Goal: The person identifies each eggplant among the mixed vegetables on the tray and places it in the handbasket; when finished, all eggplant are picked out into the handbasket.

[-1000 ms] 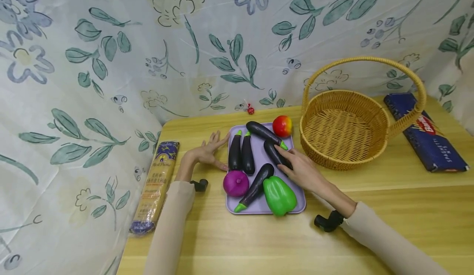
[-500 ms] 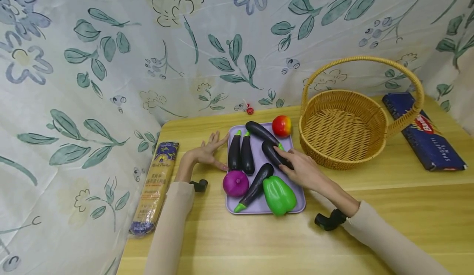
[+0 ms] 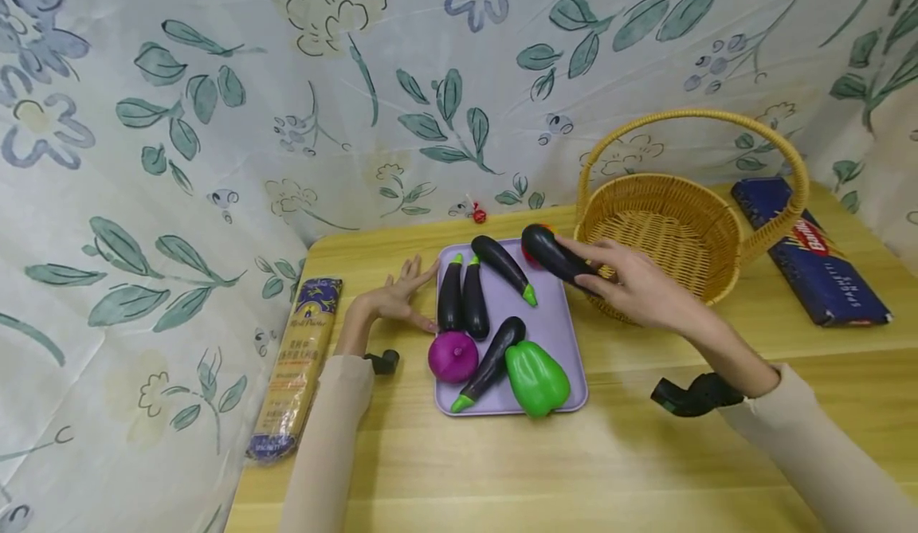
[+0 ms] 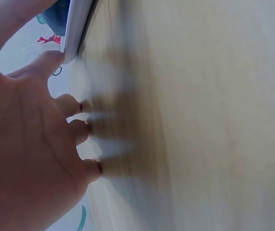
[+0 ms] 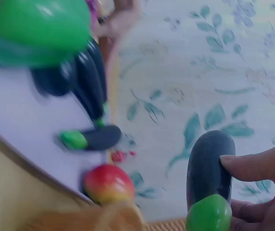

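Observation:
In the head view my right hand [image 3: 631, 282] pinches a dark eggplant [image 3: 555, 254] above the tray's back right corner, beside the basket. The right wrist view shows thumb and fingers on this eggplant [image 5: 209, 168], its green end toward the camera. My left hand [image 3: 390, 302] spreads its fingers at the left edge of the lilac tray [image 3: 541, 318], thumb and a fingertip at the rim. On the tray lie several more eggplants [image 3: 502, 266], a purple onion [image 3: 453, 357] and a green bell pepper [image 3: 538, 378]. A red-yellow fruit [image 5: 109, 184] is mostly hidden behind the held eggplant in the head view.
A wicker basket [image 3: 660, 186] with a tall handle stands right of the tray. A blue spaghetti box [image 3: 814, 254] lies beyond it. At the left is a spaghetti bag [image 3: 297, 366]. A small red item [image 3: 478, 214] sits at the back by the floral curtain.
My right hand has lifted the eggplant off the tray and carried it up and right toward the basket. My left hand stays at the tray's left edge.

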{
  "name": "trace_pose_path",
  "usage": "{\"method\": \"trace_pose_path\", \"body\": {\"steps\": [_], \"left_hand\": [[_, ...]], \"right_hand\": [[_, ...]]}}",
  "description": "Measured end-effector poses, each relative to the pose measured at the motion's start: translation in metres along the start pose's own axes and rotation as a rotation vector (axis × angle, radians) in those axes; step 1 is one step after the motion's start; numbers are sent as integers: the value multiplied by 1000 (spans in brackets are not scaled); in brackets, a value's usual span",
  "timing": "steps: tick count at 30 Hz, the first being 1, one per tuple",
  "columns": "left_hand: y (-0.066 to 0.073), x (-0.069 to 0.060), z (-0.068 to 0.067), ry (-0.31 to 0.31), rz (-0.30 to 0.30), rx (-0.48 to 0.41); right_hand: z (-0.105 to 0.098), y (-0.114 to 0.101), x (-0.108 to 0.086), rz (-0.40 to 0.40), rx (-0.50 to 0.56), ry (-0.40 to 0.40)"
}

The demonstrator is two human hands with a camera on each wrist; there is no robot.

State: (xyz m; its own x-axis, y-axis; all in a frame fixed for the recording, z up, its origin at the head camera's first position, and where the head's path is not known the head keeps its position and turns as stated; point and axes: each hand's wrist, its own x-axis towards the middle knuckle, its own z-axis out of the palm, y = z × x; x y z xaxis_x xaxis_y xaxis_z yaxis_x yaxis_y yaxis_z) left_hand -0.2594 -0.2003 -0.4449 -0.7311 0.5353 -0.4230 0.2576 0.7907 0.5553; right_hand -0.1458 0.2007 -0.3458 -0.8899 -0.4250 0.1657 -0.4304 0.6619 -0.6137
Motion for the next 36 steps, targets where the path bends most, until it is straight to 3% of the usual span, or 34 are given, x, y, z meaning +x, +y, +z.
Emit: {"method": "trace_pose_path", "body": {"steps": [7, 14, 27, 36], "left_hand": [[0, 0, 2, 1, -1, 8], [-1, 1, 2, -1, -1, 1], [-2, 1, 2, 4, 5, -21], [-2, 0, 2, 8, 13, -37]], "right_hand": [[-57, 24, 12, 115, -61, 5], [-93, 62, 20, 245, -89, -94], [-95, 130, 48, 375, -28, -184], [-91, 162, 56, 414, 0, -186]]}}
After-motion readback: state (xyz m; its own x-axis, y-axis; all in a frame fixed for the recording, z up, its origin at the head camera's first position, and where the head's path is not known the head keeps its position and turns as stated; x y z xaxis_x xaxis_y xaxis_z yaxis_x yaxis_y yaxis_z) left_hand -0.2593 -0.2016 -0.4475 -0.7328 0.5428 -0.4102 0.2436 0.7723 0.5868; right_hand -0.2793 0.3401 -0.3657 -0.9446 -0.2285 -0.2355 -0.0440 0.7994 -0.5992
